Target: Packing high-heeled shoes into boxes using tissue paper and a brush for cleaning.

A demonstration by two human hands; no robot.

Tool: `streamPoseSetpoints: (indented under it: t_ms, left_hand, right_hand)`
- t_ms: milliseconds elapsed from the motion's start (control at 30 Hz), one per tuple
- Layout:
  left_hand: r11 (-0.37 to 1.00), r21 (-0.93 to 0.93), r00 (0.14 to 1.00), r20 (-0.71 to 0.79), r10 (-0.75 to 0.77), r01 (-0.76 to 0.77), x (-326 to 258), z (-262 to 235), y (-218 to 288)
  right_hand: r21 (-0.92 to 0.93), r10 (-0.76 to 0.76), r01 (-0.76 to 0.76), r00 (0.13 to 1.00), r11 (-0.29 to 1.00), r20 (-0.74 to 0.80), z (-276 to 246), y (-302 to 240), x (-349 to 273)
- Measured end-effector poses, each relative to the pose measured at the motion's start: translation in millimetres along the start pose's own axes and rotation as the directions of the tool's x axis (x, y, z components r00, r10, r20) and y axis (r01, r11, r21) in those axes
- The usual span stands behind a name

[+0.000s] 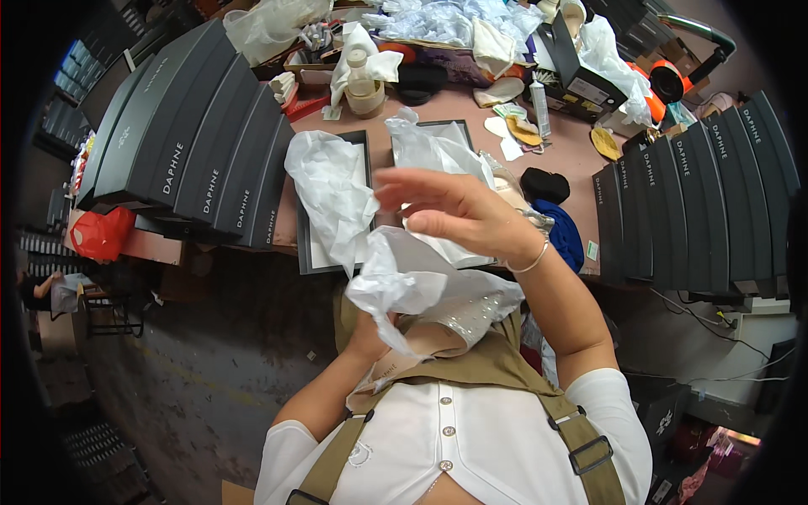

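Note:
My left hand [368, 338], low in front of my apron, grips a shoe [448, 338] with a beige insole and glittering trim. White tissue paper [400, 284] wraps loosely about the shoe and hides most of the left fingers. Over the table my right hand [459, 210] is raised with its fingers stretched out and holds nothing. Beneath and beside it lie two open dark shoe boxes. The left box [301, 227] has crumpled white paper [328, 189] in it; the right box [461, 126] is partly covered by my hand and more paper.
Tall stacks of dark shoe boxes stand at the left [194, 139] and right [699, 202]. At the back are a bottle [360, 71], a white tube [539, 105] and a heap of plastic bags [454, 23]. Blue cloth [562, 236] lies right of the boxes. A red bag [101, 233] hangs left.

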State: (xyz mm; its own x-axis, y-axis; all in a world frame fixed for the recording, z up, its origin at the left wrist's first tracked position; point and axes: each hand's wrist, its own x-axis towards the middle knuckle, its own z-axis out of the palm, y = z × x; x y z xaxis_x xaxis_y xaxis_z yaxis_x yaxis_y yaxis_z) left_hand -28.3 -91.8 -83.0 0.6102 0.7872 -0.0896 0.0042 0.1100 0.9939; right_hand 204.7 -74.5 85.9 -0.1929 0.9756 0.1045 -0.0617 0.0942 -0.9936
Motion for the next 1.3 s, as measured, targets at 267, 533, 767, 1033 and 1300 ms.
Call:
streamPoseSetpoints:
  t_ms: [267,533,767,1033,1300]
  left_hand:
    - [0.545,-0.657,0.834,0.259,-0.487,0.522,2.7,-9.9,44.9]
    - [0.915,-0.164,0.812,0.536,-0.231,0.368,1.5,-18.0,63.7]
    - [0.950,0.000,0.863,0.418,-0.285,0.313,-3.2,-26.7,25.5]
    - [0.943,-0.146,0.883,0.417,-0.216,0.300,-1.7,-16.9,31.9]
    - [0.847,0.430,0.831,0.555,0.023,-0.311,23.1,-6.9,108.8]
  right_hand:
    - [-0.399,0.335,-0.376,0.927,0.836,-0.169,-3.5,52.3,-98.3]
    - [-0.468,0.117,-0.229,0.960,0.854,-0.256,12.4,35.2,-108.4]
    - [-0.425,0.242,-0.382,0.906,0.821,-0.348,22.8,31.5,-122.7]
    - [-0.511,0.122,-0.314,0.919,0.800,-0.375,14.6,48.0,-136.7]
    - [-0.378,0.213,-0.208,0.977,0.902,-0.029,-24.4,14.9,-107.6]
